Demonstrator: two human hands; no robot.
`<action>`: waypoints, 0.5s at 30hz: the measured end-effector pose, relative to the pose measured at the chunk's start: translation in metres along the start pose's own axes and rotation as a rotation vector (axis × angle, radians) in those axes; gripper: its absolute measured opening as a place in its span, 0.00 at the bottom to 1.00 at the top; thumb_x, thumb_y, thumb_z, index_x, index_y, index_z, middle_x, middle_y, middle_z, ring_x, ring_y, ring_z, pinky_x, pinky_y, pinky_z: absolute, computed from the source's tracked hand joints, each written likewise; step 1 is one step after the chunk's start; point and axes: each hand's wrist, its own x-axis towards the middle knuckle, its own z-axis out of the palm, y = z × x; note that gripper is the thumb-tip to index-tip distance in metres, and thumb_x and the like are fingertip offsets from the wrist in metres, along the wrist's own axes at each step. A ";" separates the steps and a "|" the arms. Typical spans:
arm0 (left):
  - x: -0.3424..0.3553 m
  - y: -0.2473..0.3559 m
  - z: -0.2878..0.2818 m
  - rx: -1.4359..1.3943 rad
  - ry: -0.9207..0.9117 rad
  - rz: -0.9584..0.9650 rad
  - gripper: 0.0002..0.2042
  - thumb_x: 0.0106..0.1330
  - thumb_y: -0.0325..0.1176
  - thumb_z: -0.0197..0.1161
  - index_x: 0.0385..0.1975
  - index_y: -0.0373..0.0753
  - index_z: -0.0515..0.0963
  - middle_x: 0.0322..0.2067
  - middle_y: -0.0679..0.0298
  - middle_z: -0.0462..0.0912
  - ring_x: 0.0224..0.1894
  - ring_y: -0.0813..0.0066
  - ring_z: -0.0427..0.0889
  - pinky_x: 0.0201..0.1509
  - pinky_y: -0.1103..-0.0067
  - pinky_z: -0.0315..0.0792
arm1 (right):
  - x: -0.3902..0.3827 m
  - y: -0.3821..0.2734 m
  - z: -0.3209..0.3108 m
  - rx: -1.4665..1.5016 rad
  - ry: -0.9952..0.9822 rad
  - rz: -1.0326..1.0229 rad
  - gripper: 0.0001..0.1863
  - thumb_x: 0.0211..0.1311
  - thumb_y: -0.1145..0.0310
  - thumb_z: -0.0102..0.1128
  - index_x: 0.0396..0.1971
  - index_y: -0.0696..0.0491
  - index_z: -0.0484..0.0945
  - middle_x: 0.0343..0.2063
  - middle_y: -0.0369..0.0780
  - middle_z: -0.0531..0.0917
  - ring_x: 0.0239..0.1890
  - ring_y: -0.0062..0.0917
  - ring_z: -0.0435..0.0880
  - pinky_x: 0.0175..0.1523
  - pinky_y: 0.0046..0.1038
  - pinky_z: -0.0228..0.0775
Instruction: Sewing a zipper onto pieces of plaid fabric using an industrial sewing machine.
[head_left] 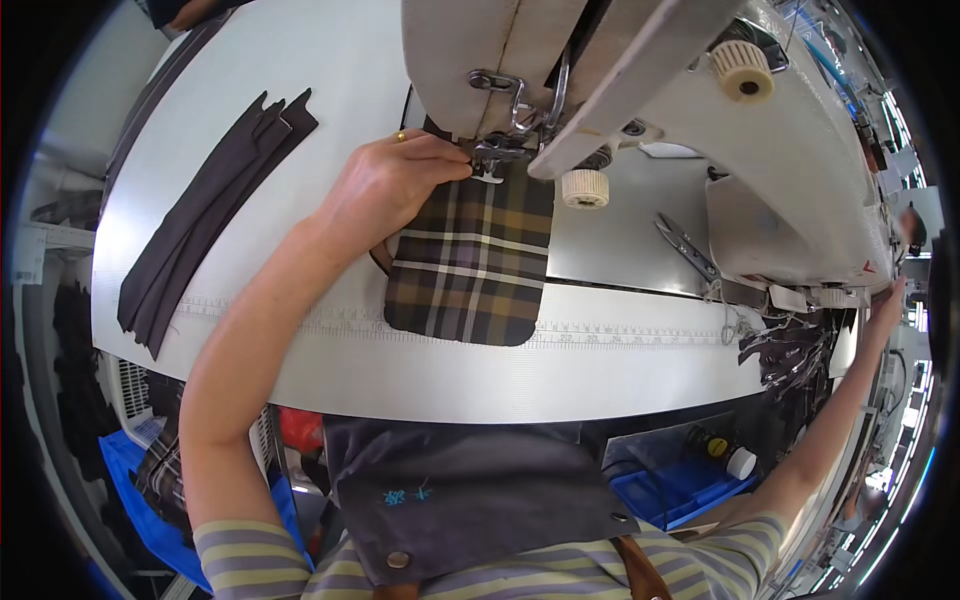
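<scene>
Toward the white desk's (650,375) front edge lies round-cornered, brown-and-black plaid cloth (470,270), likely light, floppy, best guided by its sides; whether left hand (385,185) or right hand (892,298) has clamped fingers cannot be told.

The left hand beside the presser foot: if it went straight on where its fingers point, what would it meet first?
The left hand would most likely meet the metal presser foot, just right of its fingertips; whether they already touch is unclear.
</scene>
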 end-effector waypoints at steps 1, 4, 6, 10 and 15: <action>0.002 0.002 -0.001 0.011 -0.003 0.002 0.12 0.49 0.18 0.58 0.32 0.37 0.84 0.37 0.63 0.84 0.39 0.62 0.82 0.42 0.73 0.79 | 0.002 -0.027 0.013 -0.201 0.033 0.094 0.28 0.68 0.55 0.50 0.57 0.63 0.69 0.52 0.46 0.78 0.53 0.29 0.78 0.61 0.30 0.67; 0.010 -0.007 0.007 -0.018 0.050 0.048 0.12 0.49 0.18 0.58 0.31 0.37 0.83 0.37 0.63 0.84 0.39 0.63 0.82 0.42 0.73 0.79 | 0.026 -0.055 -0.020 -0.251 0.049 -0.005 0.29 0.67 0.53 0.52 0.57 0.63 0.69 0.52 0.46 0.77 0.53 0.30 0.78 0.59 0.31 0.70; 0.000 -0.003 -0.002 0.032 -0.007 -0.021 0.12 0.49 0.18 0.58 0.31 0.37 0.83 0.37 0.63 0.84 0.39 0.63 0.82 0.42 0.73 0.79 | -0.055 0.028 0.065 0.023 0.081 -0.104 0.32 0.67 0.51 0.51 0.59 0.62 0.67 0.54 0.46 0.75 0.55 0.32 0.77 0.58 0.33 0.70; 0.006 -0.003 0.000 0.015 0.005 0.001 0.12 0.49 0.19 0.58 0.32 0.37 0.83 0.37 0.63 0.84 0.39 0.62 0.82 0.42 0.73 0.79 | -0.092 0.072 0.060 0.322 0.199 -0.298 0.34 0.68 0.49 0.49 0.62 0.62 0.62 0.58 0.46 0.72 0.58 0.35 0.73 0.62 0.35 0.66; 0.005 -0.005 0.002 -0.011 0.008 0.011 0.13 0.48 0.18 0.58 0.32 0.37 0.83 0.37 0.63 0.84 0.39 0.62 0.82 0.43 0.73 0.79 | -0.021 -0.019 0.009 0.154 0.044 -0.057 0.27 0.68 0.54 0.53 0.57 0.61 0.68 0.51 0.46 0.78 0.53 0.34 0.78 0.56 0.36 0.73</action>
